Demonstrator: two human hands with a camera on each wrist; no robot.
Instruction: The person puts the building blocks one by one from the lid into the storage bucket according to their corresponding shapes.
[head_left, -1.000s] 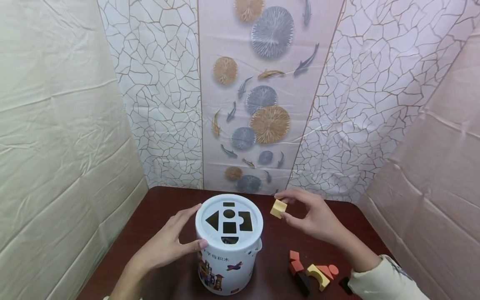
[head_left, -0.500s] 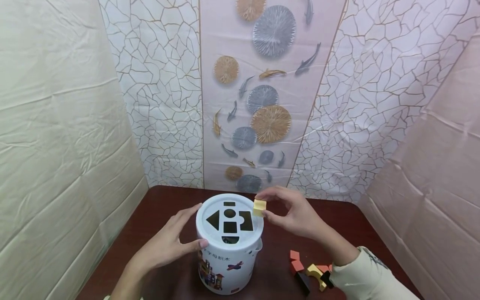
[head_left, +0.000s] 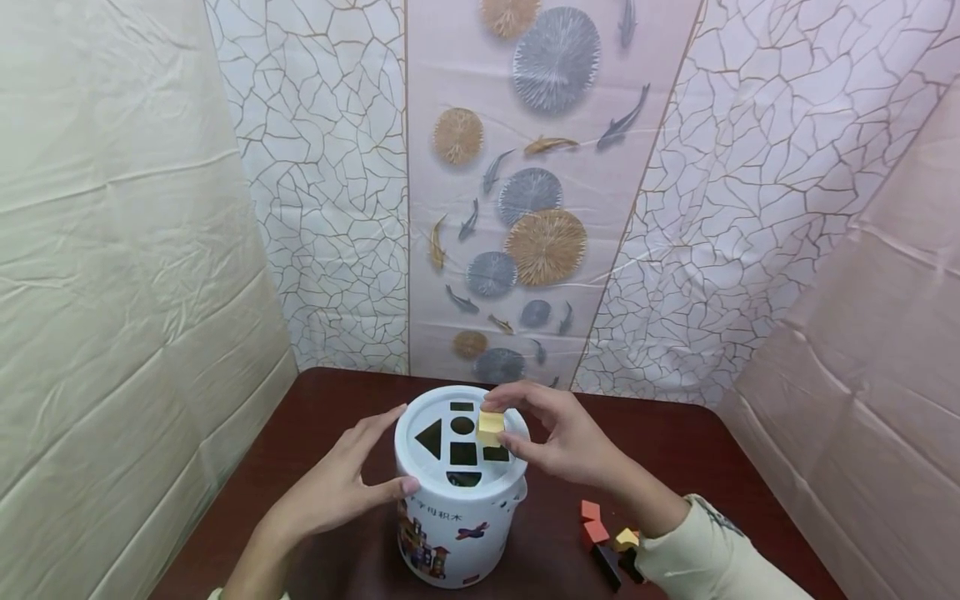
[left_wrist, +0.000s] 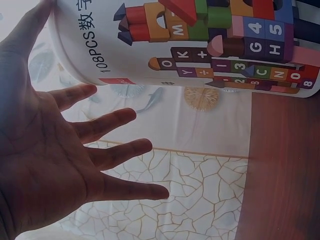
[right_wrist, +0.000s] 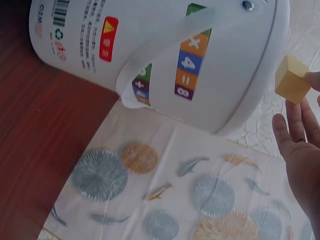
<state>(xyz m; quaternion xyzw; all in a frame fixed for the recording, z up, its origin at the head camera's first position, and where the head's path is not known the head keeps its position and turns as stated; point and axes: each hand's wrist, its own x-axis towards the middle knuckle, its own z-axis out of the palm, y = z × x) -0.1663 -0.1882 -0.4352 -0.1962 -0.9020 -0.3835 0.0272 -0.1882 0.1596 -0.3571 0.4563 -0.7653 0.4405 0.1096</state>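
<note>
A white lidded bucket (head_left: 480, 546) printed with toy-block pictures stands upright on the table. Its lid (head_left: 430, 477) has several cut-out shapes, including a triangle, a circle and a square. My left hand (head_left: 330, 487) rests on the lid's left rim with thumb and index finger; in the left wrist view its other fingers spread out straight beside the bucket. Between thumb and fingers, my right hand (head_left: 573, 437) pinches a small yellow block (head_left: 491, 423) over the lid's right side, where it overlaps the notched hole. The right wrist view shows the block (right_wrist: 291, 82) just above the lid's edge.
Right of the bucket, red blocks (head_left: 595, 533), a black block (head_left: 606, 567) and a yellow arch block (head_left: 626, 540) lie on the dark red table (head_left: 330, 417). The right sleeve (head_left: 705, 550) partly covers them. A patterned curtain (head_left: 337, 250) hangs behind.
My right hand has carried the yellow block leftward from beside the bucket to over the lid. Its sleeve now hides more of the loose blocks. The left hand stays at the rim.
</note>
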